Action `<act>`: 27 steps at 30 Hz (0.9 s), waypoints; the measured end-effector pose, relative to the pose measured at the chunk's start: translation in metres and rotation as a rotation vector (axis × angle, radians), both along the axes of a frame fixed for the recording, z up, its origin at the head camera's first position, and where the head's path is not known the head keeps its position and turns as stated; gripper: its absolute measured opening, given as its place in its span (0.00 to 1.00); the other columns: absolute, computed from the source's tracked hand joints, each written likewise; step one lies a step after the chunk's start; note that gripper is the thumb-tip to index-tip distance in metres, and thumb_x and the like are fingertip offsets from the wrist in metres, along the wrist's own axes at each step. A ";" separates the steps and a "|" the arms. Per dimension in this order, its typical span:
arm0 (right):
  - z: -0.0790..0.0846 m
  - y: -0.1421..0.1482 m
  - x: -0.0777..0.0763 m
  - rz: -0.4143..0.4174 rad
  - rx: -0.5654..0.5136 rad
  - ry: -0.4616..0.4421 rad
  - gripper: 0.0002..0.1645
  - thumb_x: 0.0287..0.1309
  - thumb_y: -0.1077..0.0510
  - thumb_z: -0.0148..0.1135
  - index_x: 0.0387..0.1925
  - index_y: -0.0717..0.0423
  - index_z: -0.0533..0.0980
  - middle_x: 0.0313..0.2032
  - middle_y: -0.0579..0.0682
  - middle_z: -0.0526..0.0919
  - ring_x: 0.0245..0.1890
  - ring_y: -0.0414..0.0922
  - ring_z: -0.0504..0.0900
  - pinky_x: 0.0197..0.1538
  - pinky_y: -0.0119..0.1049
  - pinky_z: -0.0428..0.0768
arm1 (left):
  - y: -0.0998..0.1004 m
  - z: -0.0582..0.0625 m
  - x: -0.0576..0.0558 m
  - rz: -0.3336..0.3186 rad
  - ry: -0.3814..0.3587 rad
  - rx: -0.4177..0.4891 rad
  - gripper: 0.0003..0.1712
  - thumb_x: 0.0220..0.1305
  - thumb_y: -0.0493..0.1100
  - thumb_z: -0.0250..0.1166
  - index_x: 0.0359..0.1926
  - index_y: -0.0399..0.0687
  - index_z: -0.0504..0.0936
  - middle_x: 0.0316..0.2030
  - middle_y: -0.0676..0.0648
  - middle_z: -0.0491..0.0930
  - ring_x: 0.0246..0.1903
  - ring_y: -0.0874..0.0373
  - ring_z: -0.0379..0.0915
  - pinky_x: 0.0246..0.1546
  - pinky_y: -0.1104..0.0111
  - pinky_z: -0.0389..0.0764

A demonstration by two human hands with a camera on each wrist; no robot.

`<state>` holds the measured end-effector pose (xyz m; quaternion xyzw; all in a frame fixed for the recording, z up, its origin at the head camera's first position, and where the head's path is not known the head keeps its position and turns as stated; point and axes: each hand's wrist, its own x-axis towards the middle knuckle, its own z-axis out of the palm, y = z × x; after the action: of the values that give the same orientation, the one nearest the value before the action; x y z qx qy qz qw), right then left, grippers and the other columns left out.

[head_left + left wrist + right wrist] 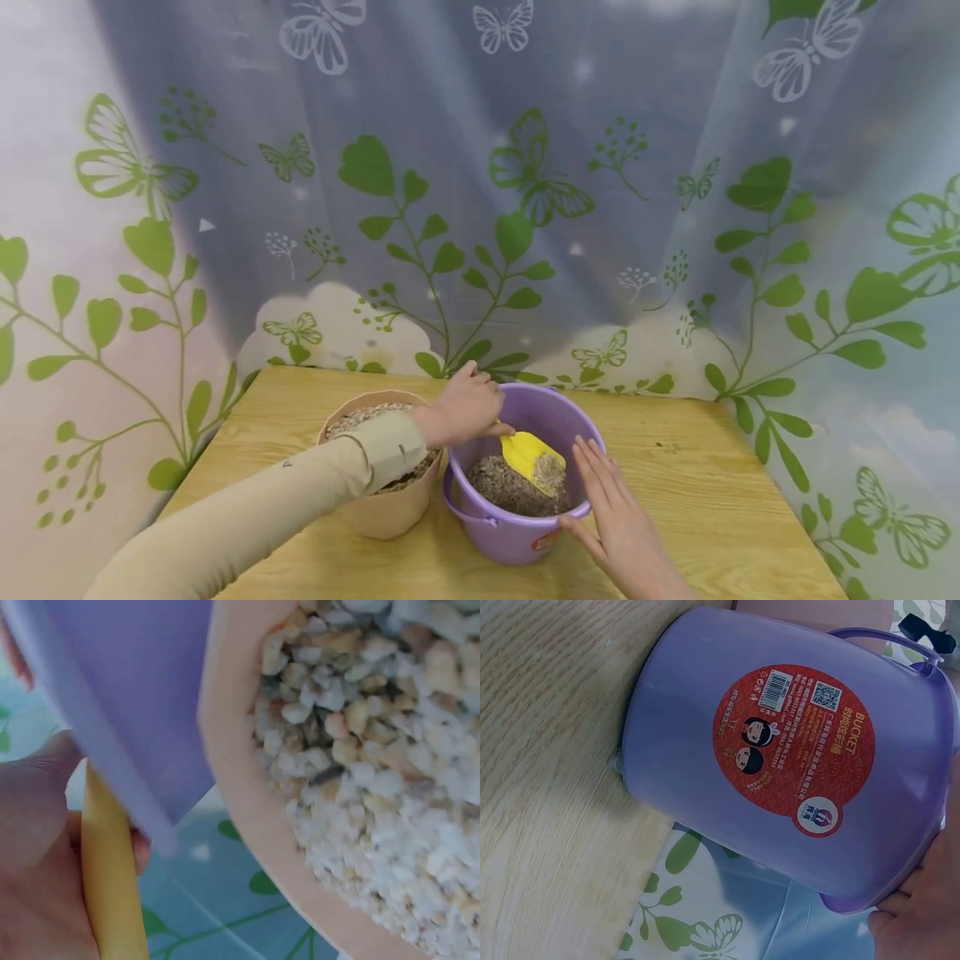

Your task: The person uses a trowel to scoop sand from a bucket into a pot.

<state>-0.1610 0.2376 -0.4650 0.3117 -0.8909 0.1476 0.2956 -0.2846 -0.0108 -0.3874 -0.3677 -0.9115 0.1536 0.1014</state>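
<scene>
My left hand (467, 402) grips the handle of a yellow scoop (523, 450) over the far left rim of a purple bucket (502, 537). The scoop's blade slants down into the bucket, with some grainy material (549, 473) at its tip. Brownish, grainy soil mix (498, 485) lies inside. In the left wrist view, the yellow handle (112, 877) runs through the fingers. On the bucket's right rim rests my right hand (626, 529), fingers straight and thumb apart. Left of the bucket stands a peach-coloured pot (386, 515) holding small pale stones (390, 780), partly hidden by my left sleeve.
Both containers stand on a wood-grain table (675, 483). A curtain (465, 208) printed with leaves and butterflies hangs behind and around it. The bucket's handle (461, 508) hangs down its left side. A red label (795, 750) faces the right wrist camera.
</scene>
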 end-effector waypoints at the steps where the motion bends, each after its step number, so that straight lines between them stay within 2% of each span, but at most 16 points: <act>1: 0.000 0.000 0.000 -0.006 0.008 -0.004 0.48 0.74 0.33 0.42 0.75 0.68 0.57 0.75 0.62 0.59 0.73 0.60 0.61 0.77 0.36 0.40 | -0.004 0.002 0.002 0.009 0.004 0.027 0.31 0.69 0.72 0.53 0.40 0.52 0.86 0.41 0.52 0.85 0.43 0.56 0.77 0.56 0.59 0.66; 4: -0.001 0.001 0.000 -0.015 0.017 -0.017 0.48 0.74 0.33 0.44 0.75 0.67 0.56 0.75 0.63 0.60 0.73 0.60 0.61 0.77 0.35 0.39 | -0.017 0.008 0.008 0.025 0.021 0.111 0.31 0.68 0.70 0.56 0.40 0.49 0.86 0.38 0.51 0.85 0.39 0.56 0.76 0.50 0.59 0.67; 7: -0.002 0.002 0.001 -0.019 0.016 -0.021 0.48 0.74 0.33 0.44 0.75 0.68 0.56 0.75 0.63 0.60 0.73 0.60 0.61 0.77 0.34 0.38 | -0.027 0.015 0.015 0.045 0.027 0.183 0.31 0.68 0.69 0.57 0.43 0.47 0.87 0.40 0.49 0.86 0.40 0.54 0.78 0.50 0.58 0.69; 12: -0.001 0.003 0.002 -0.032 0.005 -0.032 0.48 0.73 0.34 0.46 0.75 0.66 0.56 0.76 0.60 0.58 0.73 0.60 0.61 0.77 0.33 0.38 | -0.038 0.025 0.024 0.123 -0.001 0.262 0.30 0.67 0.69 0.58 0.37 0.48 0.85 0.37 0.48 0.85 0.42 0.52 0.80 0.55 0.54 0.69; 14: 0.000 0.002 0.002 -0.039 0.002 -0.041 0.47 0.73 0.35 0.49 0.76 0.65 0.56 0.76 0.60 0.58 0.73 0.59 0.60 0.77 0.33 0.39 | -0.042 0.027 0.028 0.155 -0.022 0.300 0.29 0.68 0.69 0.58 0.33 0.49 0.84 0.33 0.49 0.84 0.39 0.52 0.79 0.53 0.54 0.69; 19: 0.000 0.001 0.002 -0.044 0.005 -0.050 0.47 0.72 0.36 0.52 0.76 0.65 0.56 0.75 0.62 0.60 0.74 0.59 0.60 0.77 0.32 0.39 | -0.051 0.028 0.041 0.233 -0.069 0.393 0.28 0.69 0.66 0.59 0.26 0.50 0.80 0.27 0.50 0.81 0.30 0.54 0.74 0.46 0.57 0.67; 24: 0.000 0.000 0.002 -0.042 0.012 -0.039 0.47 0.72 0.35 0.51 0.76 0.65 0.56 0.75 0.62 0.60 0.74 0.59 0.60 0.77 0.32 0.39 | -0.060 0.024 0.055 0.305 -0.066 0.460 0.26 0.68 0.66 0.61 0.30 0.49 0.83 0.31 0.50 0.84 0.33 0.54 0.76 0.51 0.55 0.68; 27: -0.001 0.000 0.001 -0.039 0.021 -0.029 0.48 0.73 0.35 0.49 0.76 0.66 0.56 0.75 0.62 0.60 0.74 0.59 0.60 0.77 0.33 0.38 | -0.066 0.021 0.064 0.331 -0.039 0.495 0.25 0.67 0.65 0.63 0.31 0.48 0.84 0.30 0.51 0.84 0.31 0.55 0.77 0.47 0.57 0.68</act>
<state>-0.1595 0.2376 -0.4662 0.2954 -0.9024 0.1370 0.2822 -0.2208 -0.0767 -0.3667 -0.1812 -0.9706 -0.0659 0.1439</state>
